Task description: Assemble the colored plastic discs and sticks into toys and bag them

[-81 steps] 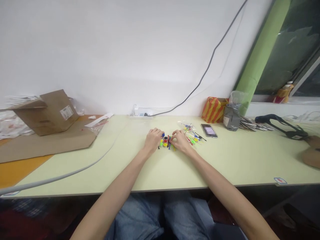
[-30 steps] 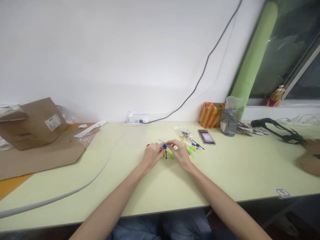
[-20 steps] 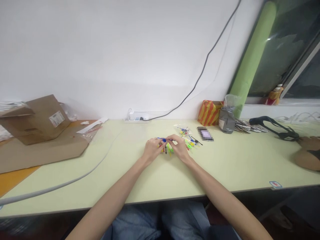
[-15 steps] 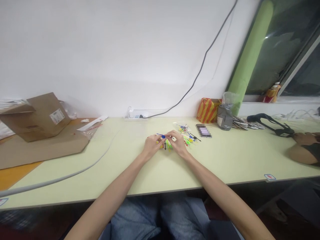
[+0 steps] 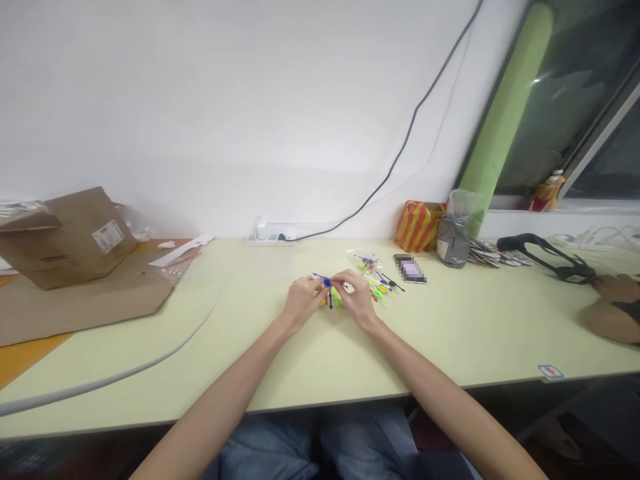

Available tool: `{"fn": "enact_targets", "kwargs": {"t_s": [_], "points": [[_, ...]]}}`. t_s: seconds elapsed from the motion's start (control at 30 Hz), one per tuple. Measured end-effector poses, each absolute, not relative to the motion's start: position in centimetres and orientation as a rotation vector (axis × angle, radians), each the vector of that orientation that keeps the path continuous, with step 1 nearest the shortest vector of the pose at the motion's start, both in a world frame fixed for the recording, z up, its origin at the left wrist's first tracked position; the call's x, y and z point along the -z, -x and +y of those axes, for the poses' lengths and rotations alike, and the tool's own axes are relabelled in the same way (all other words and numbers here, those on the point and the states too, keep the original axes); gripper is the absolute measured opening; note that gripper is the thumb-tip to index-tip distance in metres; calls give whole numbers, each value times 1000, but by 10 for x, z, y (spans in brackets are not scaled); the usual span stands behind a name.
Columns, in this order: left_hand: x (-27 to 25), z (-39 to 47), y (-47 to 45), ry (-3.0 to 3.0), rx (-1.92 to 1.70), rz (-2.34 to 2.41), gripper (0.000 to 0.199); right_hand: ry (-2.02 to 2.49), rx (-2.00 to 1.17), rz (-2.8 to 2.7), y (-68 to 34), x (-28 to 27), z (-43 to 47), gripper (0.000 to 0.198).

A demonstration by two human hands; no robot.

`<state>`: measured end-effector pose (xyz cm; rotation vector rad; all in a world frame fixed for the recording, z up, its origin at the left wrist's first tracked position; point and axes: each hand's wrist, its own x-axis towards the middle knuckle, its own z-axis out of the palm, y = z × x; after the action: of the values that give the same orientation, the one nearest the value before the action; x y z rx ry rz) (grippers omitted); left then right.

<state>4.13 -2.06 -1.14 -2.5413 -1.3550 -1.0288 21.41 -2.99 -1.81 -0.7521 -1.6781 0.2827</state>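
My left hand and my right hand meet above the table, fingertips pinched together. Between them is a blue plastic arrow spinner with a round hub, its pointed end sticking out to the upper left. Both hands grip it; part of it is hidden by the fingers. Just below lie a black arrow spinner and yellow and green pieces, partly covered by my hands. More coloured arrow spinners are scattered right of my right hand, and a clear plastic bag with similar pieces lies behind.
A phone, a striped bag and a grey pouch stand or lie to the right. Beyond is a black frame-like object beside another person's arm. On the left are a cardboard box and a grey cable.
The view has tilted up slightly, so the table sits lower in the picture. Both hands stay together on the blue arrow spinner, whose pointed end now tilts more.
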Motion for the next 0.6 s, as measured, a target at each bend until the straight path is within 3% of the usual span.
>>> {"fn": "enact_targets", "kwargs": {"t_s": [0.27, 0.47, 0.6], "points": [[1, -26, -36, 2506, 906, -1166, 12, 683, -259, -1730, -217, 15, -32, 17], [6, -22, -39, 2512, 938, -1303, 25, 701, -237, -1830, -218, 13, -31, 31], [5, -24, -44, 2601, 985, -1370, 33, 774, -225, -1839, -216, 16, -31, 29]]}}
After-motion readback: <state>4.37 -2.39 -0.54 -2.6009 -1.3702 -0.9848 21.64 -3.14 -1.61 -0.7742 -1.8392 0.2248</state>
